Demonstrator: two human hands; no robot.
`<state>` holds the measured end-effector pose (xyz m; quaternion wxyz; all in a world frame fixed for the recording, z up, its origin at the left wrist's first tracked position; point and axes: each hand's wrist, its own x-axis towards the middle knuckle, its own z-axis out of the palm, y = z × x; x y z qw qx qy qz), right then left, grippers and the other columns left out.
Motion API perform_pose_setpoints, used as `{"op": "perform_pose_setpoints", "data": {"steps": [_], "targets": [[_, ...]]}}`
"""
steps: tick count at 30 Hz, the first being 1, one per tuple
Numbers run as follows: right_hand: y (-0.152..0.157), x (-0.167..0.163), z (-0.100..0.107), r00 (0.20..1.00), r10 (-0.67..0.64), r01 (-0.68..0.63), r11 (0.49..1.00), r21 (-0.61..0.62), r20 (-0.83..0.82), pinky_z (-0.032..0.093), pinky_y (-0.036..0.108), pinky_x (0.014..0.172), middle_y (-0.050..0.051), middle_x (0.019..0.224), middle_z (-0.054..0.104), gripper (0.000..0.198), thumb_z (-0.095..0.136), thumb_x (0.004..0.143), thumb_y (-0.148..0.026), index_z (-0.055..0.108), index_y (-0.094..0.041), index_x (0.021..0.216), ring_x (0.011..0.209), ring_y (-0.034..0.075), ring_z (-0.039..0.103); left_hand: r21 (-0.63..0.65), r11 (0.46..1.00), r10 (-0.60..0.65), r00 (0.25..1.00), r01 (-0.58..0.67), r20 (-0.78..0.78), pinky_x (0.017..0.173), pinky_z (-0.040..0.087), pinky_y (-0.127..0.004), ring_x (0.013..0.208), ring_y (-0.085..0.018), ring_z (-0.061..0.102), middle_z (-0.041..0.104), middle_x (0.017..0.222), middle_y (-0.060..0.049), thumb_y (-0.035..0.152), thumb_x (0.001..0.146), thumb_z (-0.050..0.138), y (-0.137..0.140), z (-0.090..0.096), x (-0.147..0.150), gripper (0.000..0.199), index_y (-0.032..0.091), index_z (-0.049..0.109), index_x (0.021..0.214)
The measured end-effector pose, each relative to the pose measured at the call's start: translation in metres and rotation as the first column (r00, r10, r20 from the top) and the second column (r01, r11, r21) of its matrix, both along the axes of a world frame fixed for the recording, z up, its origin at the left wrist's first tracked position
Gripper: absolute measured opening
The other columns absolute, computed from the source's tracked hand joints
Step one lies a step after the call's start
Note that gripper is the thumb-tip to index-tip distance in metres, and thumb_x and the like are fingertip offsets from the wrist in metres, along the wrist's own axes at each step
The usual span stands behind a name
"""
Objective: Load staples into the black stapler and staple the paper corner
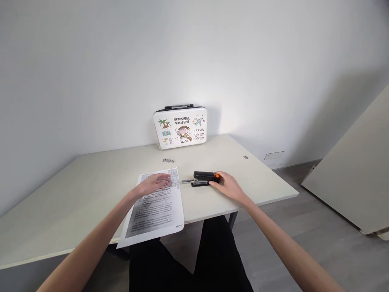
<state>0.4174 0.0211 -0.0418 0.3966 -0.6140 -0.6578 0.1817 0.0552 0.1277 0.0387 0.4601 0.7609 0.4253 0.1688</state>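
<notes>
A black stapler (204,177) with an orange part at its rear lies on the table. Its metal staple rail (187,181) sticks out of the front, toward the paper. My right hand (227,185) grips the stapler's rear end between thumb and fingers. Just left of the rail is a printed sheet of paper (158,213), its lower edge hanging past the table's front edge. Over the upper part of that sheet is my left hand (154,183), fingers stretched out and slightly blurred. I cannot tell whether its fingertips touch the paper.
Several staple strips (168,160) lie behind the paper, and more small strips (246,157) sit at the table's right. A white cartoon-printed case (181,129) with a black handle stands against the wall. The pale table (100,190) ends close to my legs.
</notes>
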Motion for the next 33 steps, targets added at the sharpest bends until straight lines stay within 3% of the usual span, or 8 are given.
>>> {"op": "perform_pose_setpoints", "data": {"steps": [4, 7, 13, 16, 23, 30, 33], "targets": [[-0.002, 0.000, 0.002, 1.000, -0.003, 0.003, 1.000, -0.011, 0.000, 0.050, 0.038, 0.086, 0.006, 0.113, 0.074, 0.031, 0.065, 0.093, -0.050, 0.066, -0.026, 0.113, 0.100, 0.027, 0.067, 0.034, 0.996, 0.082, 0.997, -0.083, 0.007, 0.084, 0.062, -0.039, 0.101, -0.029, 0.078, 0.074, 0.130, -0.014, 0.058, 0.081, 0.074, 0.002, -0.003, -0.002, 0.058, 0.020, 0.067, 0.123], [-0.002, 0.000, 0.001, 1.000, -0.011, 0.011, 1.000, 0.002, 0.007, 0.050, 0.038, 0.087, 0.006, 0.112, 0.074, 0.031, 0.066, 0.092, -0.050, 0.066, -0.026, 0.113, 0.100, 0.027, 0.067, 0.032, 0.990, 0.138, 0.990, -0.139, 0.024, 0.081, 0.063, -0.041, 0.091, -0.028, 0.079, 0.077, 0.121, -0.015, 0.063, 0.082, 0.071, 0.002, -0.005, -0.003, 0.059, 0.017, 0.068, 0.119], [-0.001, 0.000, 0.000, 1.000, -0.006, 0.006, 1.000, 0.021, 0.012, 0.051, 0.037, 0.085, 0.005, 0.110, 0.075, 0.030, 0.066, 0.093, -0.050, 0.066, -0.027, 0.110, 0.099, 0.027, 0.068, -0.043, 0.976, 0.218, 0.961, -0.214, 0.169, 0.108, 0.056, -0.045, 0.117, -0.031, 0.075, 0.078, 0.126, -0.011, 0.058, 0.076, 0.083, -0.006, -0.011, -0.004, 0.056, 0.020, 0.074, 0.116], [-0.001, 0.001, 0.000, 1.000, -0.008, 0.008, 1.000, 0.013, 0.011, 0.051, 0.038, 0.086, 0.006, 0.111, 0.075, 0.031, 0.066, 0.092, -0.051, 0.066, -0.027, 0.112, 0.101, 0.027, 0.067, -0.059, 0.971, 0.237, 0.957, -0.230, 0.168, 0.112, 0.053, -0.047, 0.119, -0.033, 0.074, 0.079, 0.124, -0.011, 0.055, 0.071, 0.088, -0.008, -0.017, -0.004, 0.058, 0.020, 0.075, 0.115], [-0.001, 0.001, -0.001, 1.000, -0.013, 0.012, 1.000, 0.021, 0.011, 0.051, 0.038, 0.086, 0.006, 0.113, 0.075, 0.032, 0.066, 0.092, -0.051, 0.067, -0.027, 0.113, 0.102, 0.027, 0.068, 0.135, 0.958, 0.240, 0.964, -0.255, 0.114, 0.099, 0.062, -0.047, 0.101, -0.030, 0.079, 0.082, 0.111, -0.008, 0.056, 0.073, 0.081, -0.002, -0.025, -0.003, 0.050, 0.021, 0.075, 0.107], [0.000, 0.002, -0.001, 1.000, -0.005, 0.004, 1.000, 0.016, 0.006, 0.051, 0.038, 0.085, 0.006, 0.111, 0.075, 0.033, 0.065, 0.093, -0.052, 0.066, -0.027, 0.113, 0.099, 0.027, 0.068, 0.397, 0.911, 0.222, 0.946, -0.115, -0.235, 0.099, 0.058, -0.041, 0.103, -0.029, 0.077, 0.080, 0.120, -0.005, 0.038, 0.082, 0.066, 0.001, -0.014, -0.007, 0.032, 0.025, 0.075, 0.109], [-0.001, 0.002, -0.001, 1.000, -0.006, 0.006, 1.000, 0.025, 0.009, 0.051, 0.038, 0.084, 0.006, 0.109, 0.075, 0.033, 0.065, 0.092, -0.052, 0.066, -0.027, 0.112, 0.098, 0.027, 0.068, 0.456, 0.886, 0.241, 0.924, -0.085, -0.296, 0.105, 0.055, -0.042, 0.110, -0.032, 0.074, 0.079, 0.123, -0.008, 0.035, 0.081, 0.067, 0.002, -0.011, -0.008, 0.032, 0.024, 0.077, 0.110]]}}
